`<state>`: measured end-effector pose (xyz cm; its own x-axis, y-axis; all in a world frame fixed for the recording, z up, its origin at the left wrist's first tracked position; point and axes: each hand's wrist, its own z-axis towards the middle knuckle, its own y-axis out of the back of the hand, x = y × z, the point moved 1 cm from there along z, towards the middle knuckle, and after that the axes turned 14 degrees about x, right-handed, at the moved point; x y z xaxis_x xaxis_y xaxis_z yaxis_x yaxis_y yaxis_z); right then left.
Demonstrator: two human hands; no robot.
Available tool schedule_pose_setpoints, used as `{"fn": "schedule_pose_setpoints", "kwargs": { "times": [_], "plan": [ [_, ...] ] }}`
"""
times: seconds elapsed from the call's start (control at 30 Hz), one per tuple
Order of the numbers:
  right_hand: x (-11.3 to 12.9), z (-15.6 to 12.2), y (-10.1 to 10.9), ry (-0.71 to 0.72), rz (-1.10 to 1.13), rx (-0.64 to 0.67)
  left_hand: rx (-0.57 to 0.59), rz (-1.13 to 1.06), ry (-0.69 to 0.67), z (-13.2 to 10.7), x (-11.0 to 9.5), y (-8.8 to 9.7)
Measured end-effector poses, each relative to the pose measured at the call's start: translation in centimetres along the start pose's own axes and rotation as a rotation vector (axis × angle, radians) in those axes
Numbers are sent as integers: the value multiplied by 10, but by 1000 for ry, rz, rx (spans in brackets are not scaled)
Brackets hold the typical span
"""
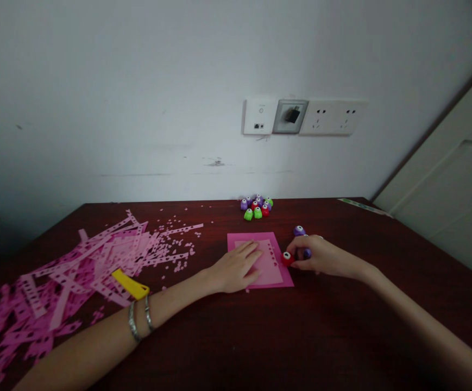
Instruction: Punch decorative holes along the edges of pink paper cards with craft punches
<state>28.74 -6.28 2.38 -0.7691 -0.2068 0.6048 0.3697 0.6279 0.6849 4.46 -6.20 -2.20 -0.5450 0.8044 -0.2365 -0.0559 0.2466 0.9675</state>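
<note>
My left hand (238, 269) lies flat, fingers stretched out, on a light pink sheet (269, 273), which rests on a larger, darker pink sheet (250, 237). A row of small punched holes runs down the light sheet's right side. At the right edge of the sheets, my right hand (315, 255) is closed on a small red craft punch (287, 259) with a white top. A purple craft punch (299, 231) stands just behind my right hand. Another purple piece (307, 253) shows beside its fingers, partly hidden.
Punched pink paper strips (73, 277) and small cut-out bits (181, 247) cover the table's left. A yellow tool (130, 284) lies among them. Several purple, green and red punches (256, 206) stand near the wall. A patterned strip (364, 206) lies at the back right. Sockets (333, 117) are on the wall.
</note>
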Motion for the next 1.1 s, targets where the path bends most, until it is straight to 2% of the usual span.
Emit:
{"fn": "schedule_pose_setpoints", "kwargs": {
  "times": [0.3,0.5,0.77,1.1],
  "plan": [
    [-7,-13,10,-38,37,5,10,-10,3,0,0,1],
    [-17,-29,7,-49,32,-1,3,-7,3,-1,1,2],
    [-39,-48,-1,-129,144,-79,-8,-8,-1,1,3,-2],
    [-51,-49,-2,-159,152,-176,1,-14,1,1,6,-3]
  ]
}}
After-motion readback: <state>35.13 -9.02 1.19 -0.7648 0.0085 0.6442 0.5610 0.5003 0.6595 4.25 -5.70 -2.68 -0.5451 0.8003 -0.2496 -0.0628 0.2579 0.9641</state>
